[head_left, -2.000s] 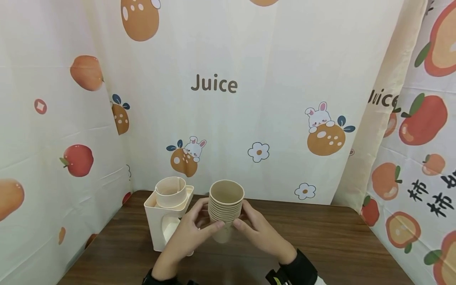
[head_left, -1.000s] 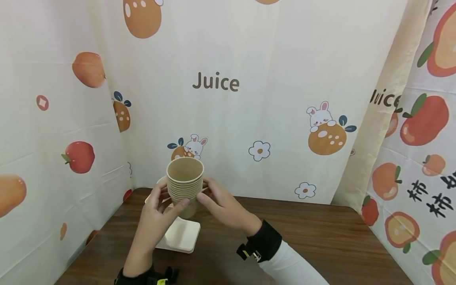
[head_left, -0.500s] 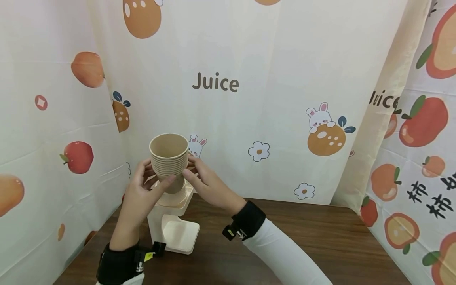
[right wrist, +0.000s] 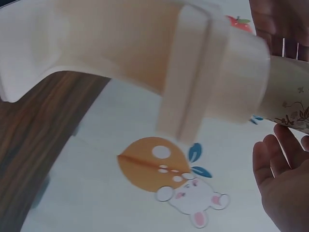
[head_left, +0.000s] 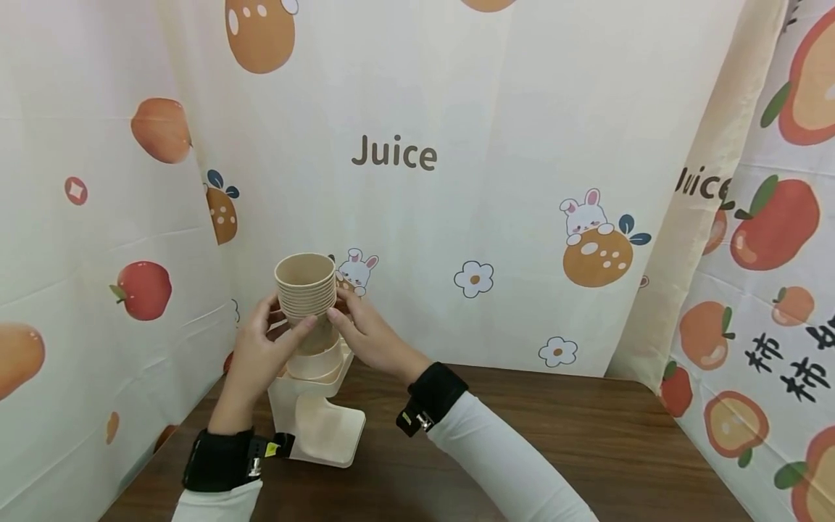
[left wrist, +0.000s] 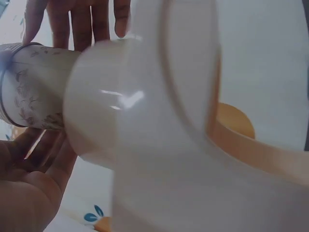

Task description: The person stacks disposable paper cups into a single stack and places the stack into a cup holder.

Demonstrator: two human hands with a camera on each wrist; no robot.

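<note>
A stack of beige paper cups [head_left: 306,290] stands upright, its lower end inside the round collar [head_left: 316,362] of a cream-white cup dispenser [head_left: 287,413]. My left hand [head_left: 257,351] holds the stack from the left, thumb at the front and fingers round the side. From the right, my right hand [head_left: 375,337] grips it the same way. In the left wrist view, a printed leaf pattern shows on the lowest cup [left wrist: 46,87], whose bottom is hidden in the collar. The right wrist view shows the cup [right wrist: 289,96] entering the collar too.
The dispenser's flat base [head_left: 333,435] rests on a dark brown wooden table [head_left: 522,442]. Behind the table hangs a white curtain [head_left: 509,181] with fruit and rabbit prints; others close in at the left and right.
Both hands have carried the cup stack left from in front of the dispenser and raised it over the collar. In the last half second they have lowered it slightly into the collar.
</note>
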